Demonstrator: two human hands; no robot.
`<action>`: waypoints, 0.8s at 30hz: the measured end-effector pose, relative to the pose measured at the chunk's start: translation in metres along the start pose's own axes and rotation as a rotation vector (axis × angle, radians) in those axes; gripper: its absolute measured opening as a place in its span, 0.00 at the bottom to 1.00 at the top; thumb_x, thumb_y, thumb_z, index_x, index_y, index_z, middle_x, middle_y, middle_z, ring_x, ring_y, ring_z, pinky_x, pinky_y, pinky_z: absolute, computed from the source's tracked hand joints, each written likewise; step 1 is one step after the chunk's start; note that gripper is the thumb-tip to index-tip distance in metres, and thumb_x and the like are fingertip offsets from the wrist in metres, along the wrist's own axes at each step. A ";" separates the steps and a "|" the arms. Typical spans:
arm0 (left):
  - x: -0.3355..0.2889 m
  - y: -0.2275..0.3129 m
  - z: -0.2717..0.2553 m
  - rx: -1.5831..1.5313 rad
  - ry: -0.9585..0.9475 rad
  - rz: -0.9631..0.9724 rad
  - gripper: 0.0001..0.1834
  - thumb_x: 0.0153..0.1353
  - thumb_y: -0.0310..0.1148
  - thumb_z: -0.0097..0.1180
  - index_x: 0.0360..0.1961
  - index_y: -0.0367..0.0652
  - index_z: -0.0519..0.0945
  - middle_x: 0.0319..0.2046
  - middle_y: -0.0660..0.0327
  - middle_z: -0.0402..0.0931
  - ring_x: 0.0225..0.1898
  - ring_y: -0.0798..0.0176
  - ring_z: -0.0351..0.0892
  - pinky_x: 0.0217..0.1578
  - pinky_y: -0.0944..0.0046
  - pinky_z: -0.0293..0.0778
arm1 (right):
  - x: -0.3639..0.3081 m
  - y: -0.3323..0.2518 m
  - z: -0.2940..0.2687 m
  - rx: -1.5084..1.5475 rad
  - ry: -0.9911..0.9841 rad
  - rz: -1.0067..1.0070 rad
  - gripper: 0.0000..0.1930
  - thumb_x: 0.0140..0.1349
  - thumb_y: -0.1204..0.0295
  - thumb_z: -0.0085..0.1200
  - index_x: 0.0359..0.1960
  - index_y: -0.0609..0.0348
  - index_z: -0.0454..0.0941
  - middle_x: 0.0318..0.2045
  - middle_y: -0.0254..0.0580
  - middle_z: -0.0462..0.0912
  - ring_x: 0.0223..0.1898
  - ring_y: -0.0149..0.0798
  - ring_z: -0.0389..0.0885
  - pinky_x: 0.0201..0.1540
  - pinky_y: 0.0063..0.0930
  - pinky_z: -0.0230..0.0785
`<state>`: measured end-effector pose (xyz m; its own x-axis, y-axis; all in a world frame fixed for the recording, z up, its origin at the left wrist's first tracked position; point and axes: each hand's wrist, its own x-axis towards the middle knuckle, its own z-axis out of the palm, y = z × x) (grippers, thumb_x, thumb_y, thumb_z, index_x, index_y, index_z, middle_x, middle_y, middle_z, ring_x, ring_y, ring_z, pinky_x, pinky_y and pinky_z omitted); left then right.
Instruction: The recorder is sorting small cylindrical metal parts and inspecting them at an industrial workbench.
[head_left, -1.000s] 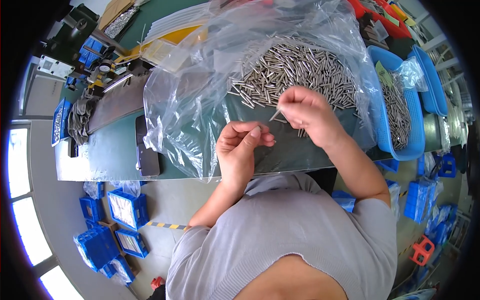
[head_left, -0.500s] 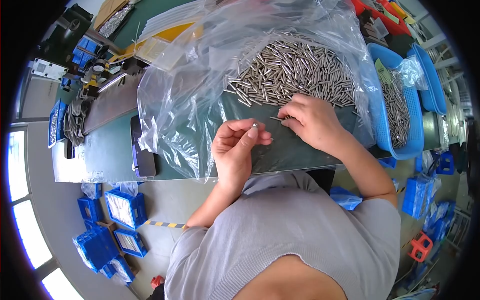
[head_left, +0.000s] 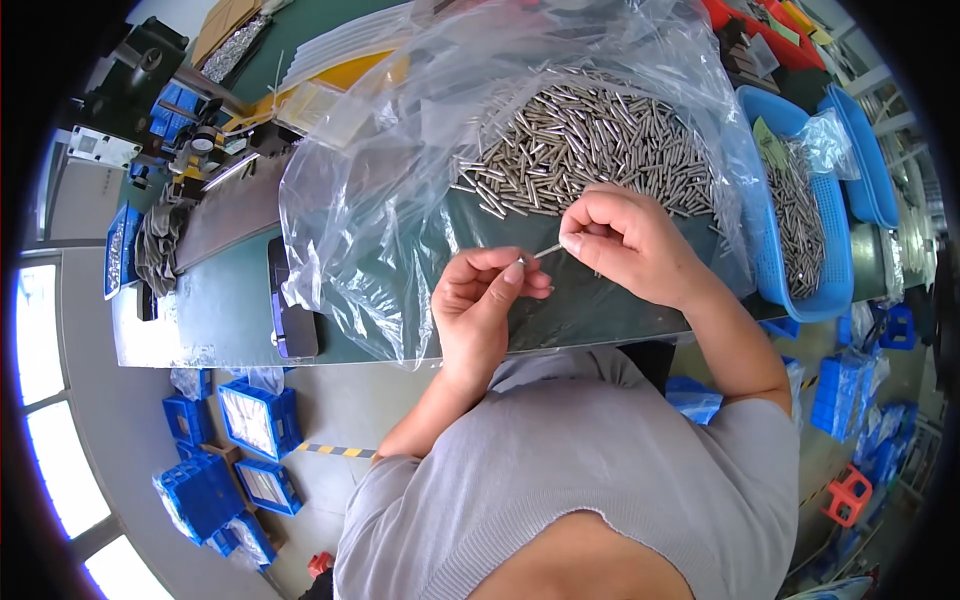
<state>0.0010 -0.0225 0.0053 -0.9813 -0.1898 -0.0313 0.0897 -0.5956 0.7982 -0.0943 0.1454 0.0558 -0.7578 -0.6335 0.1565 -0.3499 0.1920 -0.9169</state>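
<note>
Between the thumb and fingertips of my right hand (head_left: 632,243) is a thin metal pin (head_left: 548,251), tilted, its free end reaching to my left fingertips. My left hand (head_left: 485,305) is closed in a pinch on a small shiny metal part (head_left: 522,261), mostly covered by the fingers. Whether the pin touches that part or sits in it, I cannot tell. Just beyond my hands, a wide heap of metal pins (head_left: 600,145) lies on the green table (head_left: 400,340), partly on and under a clear plastic bag (head_left: 350,220).
At the right, a blue basket (head_left: 835,255) holds more metal pins, with another blue basket (head_left: 868,170) beside it. A dark phone-like slab (head_left: 294,325) lies near the front edge. Bench equipment (head_left: 195,140) stands at the far left; blue crates (head_left: 258,415) sit on the floor.
My right hand has lifted a pin off the table near the heap and brought it to my left fingertips. My left hand has shifted slightly right and nearer.
</note>
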 end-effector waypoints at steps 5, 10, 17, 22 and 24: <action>-0.001 0.000 0.003 0.075 -0.002 -0.013 0.07 0.62 0.21 0.50 0.41 0.31 0.73 0.33 0.52 0.79 0.34 0.61 0.81 0.37 0.63 0.80 | 0.003 -0.001 0.003 -0.088 -0.023 -0.060 0.02 0.53 0.79 0.55 0.27 0.63 0.73 0.22 0.31 0.69 0.22 0.24 0.66 0.24 0.20 0.59; -0.001 -0.001 0.002 0.108 -0.032 0.011 0.06 0.62 0.21 0.50 0.40 0.31 0.73 0.34 0.52 0.79 0.34 0.61 0.81 0.37 0.64 0.79 | 0.006 -0.004 0.009 -0.145 -0.044 -0.103 0.02 0.53 0.79 0.55 0.26 0.62 0.75 0.22 0.32 0.71 0.21 0.26 0.69 0.23 0.20 0.60; -0.001 0.001 0.001 0.088 -0.019 0.011 0.05 0.62 0.20 0.50 0.39 0.30 0.73 0.34 0.52 0.78 0.34 0.62 0.81 0.38 0.64 0.79 | 0.004 0.003 0.023 0.110 -0.040 0.040 0.02 0.55 0.79 0.56 0.27 0.62 0.76 0.21 0.32 0.73 0.24 0.25 0.73 0.26 0.20 0.65; -0.001 -0.001 0.001 0.063 -0.025 0.023 0.05 0.62 0.21 0.50 0.38 0.31 0.74 0.34 0.52 0.78 0.33 0.61 0.81 0.37 0.63 0.79 | -0.002 0.009 0.028 0.038 0.024 -0.051 0.03 0.57 0.77 0.55 0.30 0.64 0.75 0.24 0.31 0.74 0.25 0.24 0.72 0.27 0.19 0.65; -0.002 -0.001 0.001 0.051 -0.034 0.023 0.05 0.62 0.21 0.51 0.38 0.31 0.74 0.34 0.52 0.78 0.33 0.61 0.80 0.37 0.63 0.79 | -0.002 0.013 0.020 0.144 0.070 -0.019 0.03 0.58 0.75 0.53 0.30 0.63 0.75 0.24 0.28 0.72 0.24 0.22 0.69 0.26 0.17 0.62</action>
<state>0.0027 -0.0209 0.0054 -0.9845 -0.1754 0.0070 0.1040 -0.5507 0.8282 -0.0862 0.1341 0.0367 -0.7897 -0.5817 0.1951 -0.2860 0.0677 -0.9558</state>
